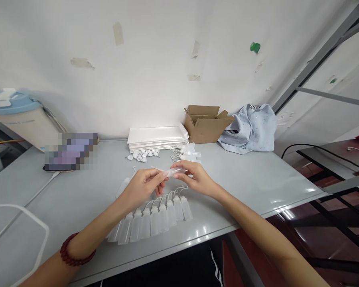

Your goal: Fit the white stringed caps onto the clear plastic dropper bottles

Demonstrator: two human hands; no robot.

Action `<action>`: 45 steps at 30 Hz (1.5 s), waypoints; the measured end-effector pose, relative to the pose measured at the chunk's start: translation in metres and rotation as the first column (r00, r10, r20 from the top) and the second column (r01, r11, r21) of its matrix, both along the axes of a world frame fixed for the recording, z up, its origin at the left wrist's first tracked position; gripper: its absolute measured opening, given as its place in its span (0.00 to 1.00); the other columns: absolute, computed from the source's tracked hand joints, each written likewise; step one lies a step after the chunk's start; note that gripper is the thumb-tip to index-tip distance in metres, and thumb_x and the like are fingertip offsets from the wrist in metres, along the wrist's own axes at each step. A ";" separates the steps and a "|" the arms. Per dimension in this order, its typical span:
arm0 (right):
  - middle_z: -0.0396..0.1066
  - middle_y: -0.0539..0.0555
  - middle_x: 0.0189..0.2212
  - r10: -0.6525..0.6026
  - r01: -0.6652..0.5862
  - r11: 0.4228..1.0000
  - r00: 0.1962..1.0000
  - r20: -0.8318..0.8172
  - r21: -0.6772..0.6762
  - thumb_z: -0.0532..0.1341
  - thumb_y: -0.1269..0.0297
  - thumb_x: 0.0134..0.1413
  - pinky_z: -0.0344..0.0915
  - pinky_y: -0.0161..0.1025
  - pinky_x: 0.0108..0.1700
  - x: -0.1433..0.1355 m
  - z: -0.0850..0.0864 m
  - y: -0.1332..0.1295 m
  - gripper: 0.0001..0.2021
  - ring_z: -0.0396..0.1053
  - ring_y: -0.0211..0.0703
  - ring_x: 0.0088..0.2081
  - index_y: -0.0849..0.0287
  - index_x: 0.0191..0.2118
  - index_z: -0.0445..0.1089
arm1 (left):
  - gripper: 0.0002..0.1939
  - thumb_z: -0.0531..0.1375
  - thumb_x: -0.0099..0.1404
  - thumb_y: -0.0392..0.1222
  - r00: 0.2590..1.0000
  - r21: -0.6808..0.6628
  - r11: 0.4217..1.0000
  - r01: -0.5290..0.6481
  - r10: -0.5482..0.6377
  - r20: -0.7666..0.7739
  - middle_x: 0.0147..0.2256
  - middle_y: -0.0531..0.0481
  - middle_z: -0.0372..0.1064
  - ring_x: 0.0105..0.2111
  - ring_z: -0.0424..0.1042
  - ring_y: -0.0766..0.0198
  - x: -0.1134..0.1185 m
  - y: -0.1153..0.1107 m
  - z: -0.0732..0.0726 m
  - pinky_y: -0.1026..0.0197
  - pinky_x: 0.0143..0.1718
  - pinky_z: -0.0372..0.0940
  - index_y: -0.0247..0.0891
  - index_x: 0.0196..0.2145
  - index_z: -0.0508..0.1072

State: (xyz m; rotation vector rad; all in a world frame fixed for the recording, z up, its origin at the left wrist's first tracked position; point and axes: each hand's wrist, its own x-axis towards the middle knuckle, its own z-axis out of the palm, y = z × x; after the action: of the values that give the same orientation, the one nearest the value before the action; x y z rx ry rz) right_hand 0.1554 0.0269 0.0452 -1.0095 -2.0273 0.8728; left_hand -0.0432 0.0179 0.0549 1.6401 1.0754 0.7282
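Both hands meet over the middle of the grey table (236,175). My right hand (194,177) grips the body of a small translucent bottle (177,171) between thumb and fingers. At the bottle's left end, my left hand (151,181) pinches its white cap. Just below the hands lies a row of several clear bottles (155,220) side by side, with white caps and thin curved tubes. Another bottle (123,186) lies left of my left hand, partly hidden by it. Behind the hands are loose white caps (143,154) and a few more bottles (191,153).
A stack of white sheets or bags (157,136) lies by the wall, beside an open cardboard box (208,127) and a light blue cloth (251,129). A phone (71,151) with a cable and a blue-lidded container (24,115) are at the left.
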 end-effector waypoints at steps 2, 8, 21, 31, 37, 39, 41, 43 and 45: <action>0.70 0.54 0.32 0.016 -0.017 0.999 1.000 0.020 0.047 0.56 0.60 0.59 0.60 0.34 0.31 0.000 0.000 0.000 0.10 0.64 0.38 0.32 0.60 0.40 0.70 | 0.19 0.53 0.65 0.52 0.999 0.039 0.999 -0.002 0.003 -0.035 0.19 0.54 0.66 0.21 0.68 0.66 -0.001 -0.001 0.000 0.65 0.25 0.65 0.37 0.23 0.69; 0.61 0.48 0.21 0.026 -0.024 0.999 0.999 0.042 -0.041 0.55 0.55 0.60 0.52 0.33 0.27 0.001 0.003 -0.002 0.15 0.54 0.34 0.23 0.62 0.35 0.72 | 0.11 0.54 0.65 0.44 0.985 0.399 0.915 0.059 0.012 -0.173 0.24 0.52 0.69 0.24 0.69 0.65 -0.003 -0.003 -0.006 0.65 0.25 0.63 0.38 0.29 0.71; 0.63 0.49 0.21 0.060 -0.069 0.989 0.996 -0.071 -0.130 0.55 0.55 0.59 0.55 0.33 0.25 0.002 0.002 -0.002 0.15 0.58 0.34 0.23 0.64 0.37 0.71 | 0.10 0.53 0.67 0.41 0.981 0.598 0.798 0.075 0.048 -0.187 0.30 0.50 0.72 0.26 0.68 0.66 -0.002 -0.002 -0.014 0.66 0.25 0.61 0.37 0.33 0.71; 0.72 0.54 0.33 0.028 -0.021 0.981 0.999 -0.032 0.194 0.59 0.61 0.58 0.63 0.34 0.32 0.002 -0.001 -0.001 0.10 0.67 0.39 0.33 0.59 0.42 0.72 | 0.18 0.45 0.71 0.46 0.957 0.399 0.901 0.169 -0.053 -0.286 0.23 0.55 0.64 0.21 0.63 0.68 -0.003 0.001 -0.012 0.64 0.25 0.58 0.39 0.26 0.63; 0.68 0.52 0.28 0.037 -0.035 0.999 0.999 -0.034 0.040 0.55 0.56 0.60 0.56 0.34 0.29 -0.001 -0.002 -0.003 0.14 0.61 0.36 0.27 0.62 0.37 0.70 | 0.18 0.46 0.71 0.39 0.950 0.675 0.710 0.201 0.027 -0.311 0.19 0.57 0.55 0.19 0.57 0.69 -0.004 0.001 -0.017 0.64 0.22 0.53 0.38 0.21 0.58; 0.63 0.49 0.24 0.038 -0.040 0.999 0.998 -0.053 -0.036 0.54 0.54 0.60 0.53 0.33 0.27 -0.001 -0.002 -0.003 0.15 0.57 0.34 0.25 0.62 0.34 0.68 | 0.18 0.46 0.71 0.37 0.943 0.747 0.626 0.223 0.054 -0.327 0.20 0.56 0.56 0.19 0.56 0.69 -0.004 0.001 -0.020 0.64 0.21 0.52 0.38 0.23 0.59; 0.56 0.46 0.20 0.041 -0.054 0.988 0.995 -0.089 -0.143 0.54 0.52 0.59 0.50 0.33 0.25 -0.001 -0.002 -0.002 0.17 0.52 0.33 0.22 0.62 0.31 0.66 | 0.16 0.46 0.71 0.37 0.928 0.804 0.537 0.256 0.097 -0.360 0.21 0.54 0.58 0.19 0.56 0.67 -0.004 0.001 -0.022 0.63 0.21 0.53 0.37 0.25 0.62; 0.51 0.44 0.17 0.050 -0.083 0.960 0.990 -0.131 -0.266 0.55 0.50 0.57 0.46 0.33 0.24 0.001 -0.002 -0.001 0.18 0.48 0.32 0.21 0.62 0.28 0.64 | 0.14 0.47 0.71 0.37 0.907 0.839 0.458 0.294 0.144 -0.396 0.23 0.52 0.61 0.21 0.60 0.66 -0.005 0.001 -0.024 0.62 0.21 0.54 0.36 0.28 0.64; 0.47 0.42 0.15 0.076 -0.137 0.913 0.983 -0.168 -0.384 0.55 0.48 0.56 0.43 0.34 0.23 0.002 -0.002 0.001 0.19 0.45 0.31 0.19 0.61 0.26 0.62 | 0.13 0.47 0.71 0.37 0.887 0.855 0.401 0.330 0.177 -0.426 0.25 0.49 0.64 0.24 0.64 0.64 -0.005 -0.001 -0.023 0.62 0.23 0.57 0.35 0.29 0.65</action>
State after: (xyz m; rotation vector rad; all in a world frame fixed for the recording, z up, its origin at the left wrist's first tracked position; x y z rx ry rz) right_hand 0.1577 0.0279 0.0437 -1.0135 -1.8302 1.4158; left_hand -0.0478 0.0169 0.0315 2.9657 0.9042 0.9881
